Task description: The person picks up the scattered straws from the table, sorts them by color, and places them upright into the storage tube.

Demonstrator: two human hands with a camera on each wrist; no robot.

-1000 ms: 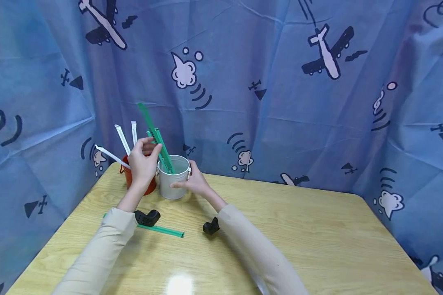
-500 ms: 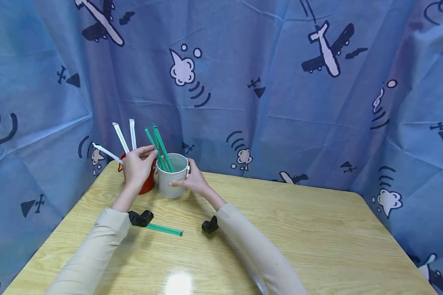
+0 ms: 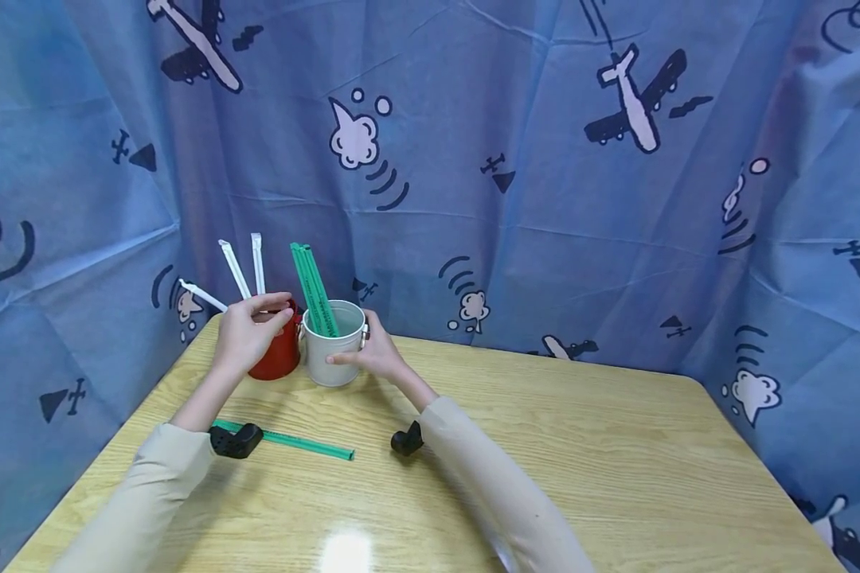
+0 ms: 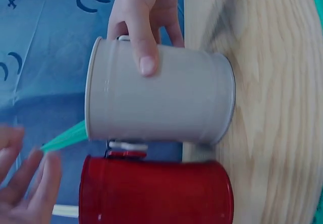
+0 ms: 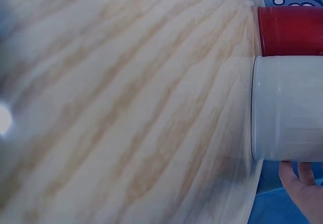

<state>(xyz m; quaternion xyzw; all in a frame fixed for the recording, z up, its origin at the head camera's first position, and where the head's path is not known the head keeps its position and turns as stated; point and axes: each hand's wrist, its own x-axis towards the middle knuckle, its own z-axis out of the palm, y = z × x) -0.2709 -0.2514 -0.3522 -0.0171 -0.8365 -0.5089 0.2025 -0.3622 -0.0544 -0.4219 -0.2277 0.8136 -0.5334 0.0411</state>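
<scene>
My right hand [image 3: 376,348] grips the right side of a small white bucket [image 3: 330,362], its thumb across the front. Several green paper-wrapped straws [image 3: 314,290] lean in that bucket, their lower ends hidden inside. My left hand [image 3: 247,330] is in front of a red bucket [image 3: 278,358], fingers loosely bent with nothing between them. In the left wrist view, its fingers [image 4: 48,181] are apart from both buckets. White-wrapped straws [image 3: 233,269] stick up from the red bucket, partly behind the left hand. One more green straw [image 3: 304,443] lies on the table, partly hidden by the left wrist camera.
The wooden table [image 3: 545,461] is bordered by a blue curtain [image 3: 430,159] with airplane prints close behind the buckets and along the left. Black wrist cameras are worn on the left [image 3: 236,440] and right [image 3: 406,439] forearms.
My left hand lowered a green straw into the white bucket, let go of it and drew back left toward the red bucket. My right hand has stayed on the white bucket.
</scene>
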